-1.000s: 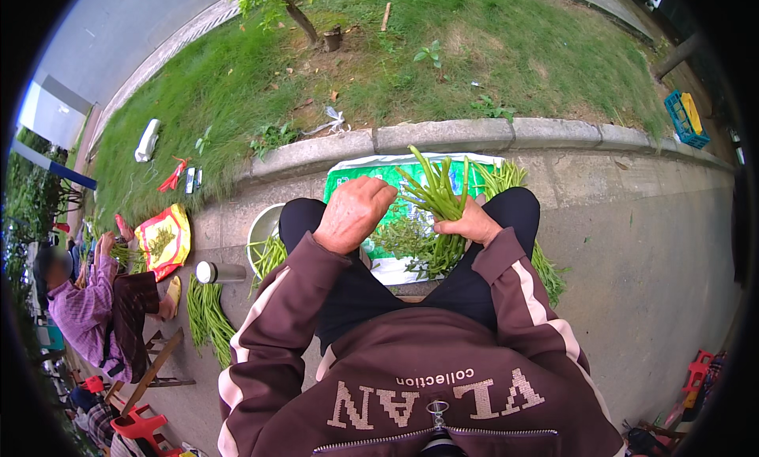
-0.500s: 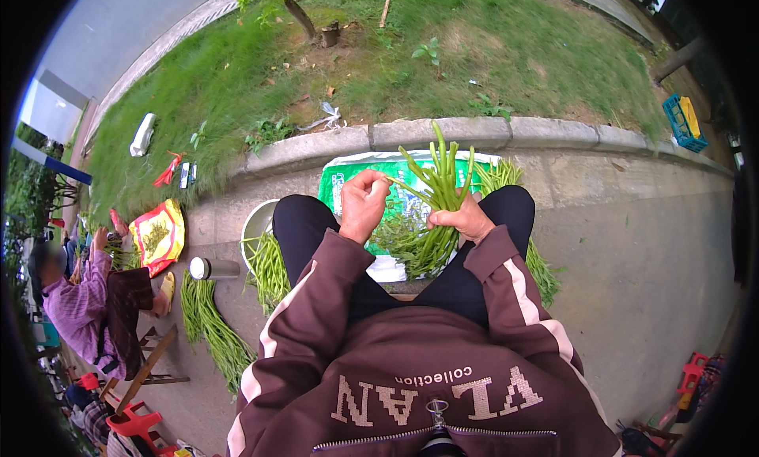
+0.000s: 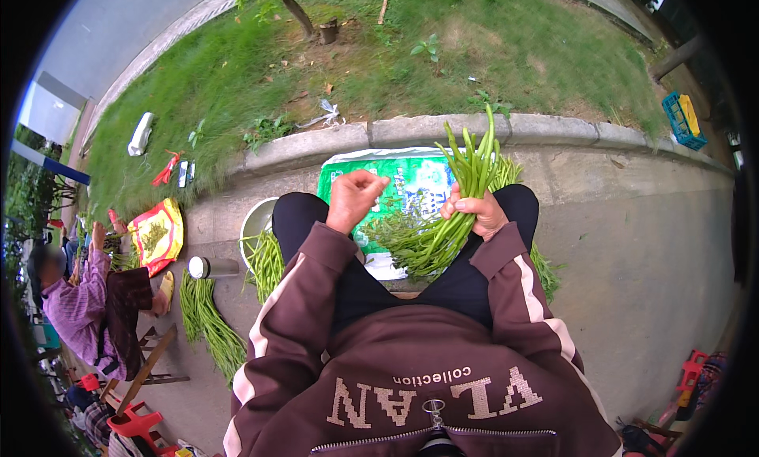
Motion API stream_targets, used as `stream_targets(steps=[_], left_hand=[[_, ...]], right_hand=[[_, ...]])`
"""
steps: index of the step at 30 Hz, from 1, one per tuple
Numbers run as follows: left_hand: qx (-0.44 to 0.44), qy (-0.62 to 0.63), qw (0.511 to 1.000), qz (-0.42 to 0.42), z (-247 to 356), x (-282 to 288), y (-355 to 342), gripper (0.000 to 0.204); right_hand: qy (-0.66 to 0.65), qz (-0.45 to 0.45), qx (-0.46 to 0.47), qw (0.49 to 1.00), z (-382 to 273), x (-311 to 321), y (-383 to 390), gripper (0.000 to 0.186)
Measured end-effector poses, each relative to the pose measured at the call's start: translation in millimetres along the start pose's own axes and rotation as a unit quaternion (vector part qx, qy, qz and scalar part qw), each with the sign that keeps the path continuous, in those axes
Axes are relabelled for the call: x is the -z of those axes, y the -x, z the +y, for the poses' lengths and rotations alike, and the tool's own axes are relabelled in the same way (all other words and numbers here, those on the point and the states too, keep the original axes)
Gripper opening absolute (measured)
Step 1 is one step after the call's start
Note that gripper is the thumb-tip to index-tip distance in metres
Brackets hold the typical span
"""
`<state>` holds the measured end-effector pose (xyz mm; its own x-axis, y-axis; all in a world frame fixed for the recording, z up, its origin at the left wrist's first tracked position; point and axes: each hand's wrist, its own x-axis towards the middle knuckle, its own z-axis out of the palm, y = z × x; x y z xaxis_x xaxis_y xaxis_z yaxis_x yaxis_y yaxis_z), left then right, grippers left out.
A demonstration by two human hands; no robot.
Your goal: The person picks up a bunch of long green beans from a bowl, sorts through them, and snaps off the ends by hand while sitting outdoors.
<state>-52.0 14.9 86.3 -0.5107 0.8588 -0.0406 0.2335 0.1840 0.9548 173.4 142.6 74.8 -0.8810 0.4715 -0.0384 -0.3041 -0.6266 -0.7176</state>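
Observation:
My right hand (image 3: 477, 212) grips a bundle of long green beans (image 3: 468, 166) around its middle. The bundle stands nearly upright, tips fanning toward the curb and stalk ends hanging over my lap. My left hand (image 3: 353, 200) hovers to the left of the bundle above my left knee, apart from it, with the fingers curled closed. I cannot make out anything in it. More loose beans (image 3: 395, 236) lie between my knees on a green and white printed sack (image 3: 411, 172) spread on the pavement.
A white basin (image 3: 253, 220) with beans stands by my left knee, with a steel flask (image 3: 212, 267) and rows of beans (image 3: 207, 322) on the ground. Another person in purple (image 3: 79, 307) sits far left. A concrete curb (image 3: 443, 129) and grass lie ahead.
My right hand has lifted the bean bundle more upright and higher. My left hand has drawn back to the left and closed, away from the bundle.

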Motion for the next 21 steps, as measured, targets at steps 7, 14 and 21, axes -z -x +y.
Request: stream_targets(steps=[7,14,21], left_hand=[[-0.065,0.189,0.976,-0.085,46.8,-56.7,5.4,0.020],[-0.055,0.258,0.956,-0.130,56.9,-60.2,5.2,0.012],[-0.085,0.072,0.991,-0.074,47.0,-41.5,13.9,0.009]], right_hand=[[0.021,-0.006,-0.033,0.999,1.5,2.8,-0.6,0.033],[0.064,-0.006,-0.054,0.996,3.9,0.2,-3.3,0.037],[0.112,-0.018,-0.047,0.992,0.3,-2.7,-4.4,0.035]])
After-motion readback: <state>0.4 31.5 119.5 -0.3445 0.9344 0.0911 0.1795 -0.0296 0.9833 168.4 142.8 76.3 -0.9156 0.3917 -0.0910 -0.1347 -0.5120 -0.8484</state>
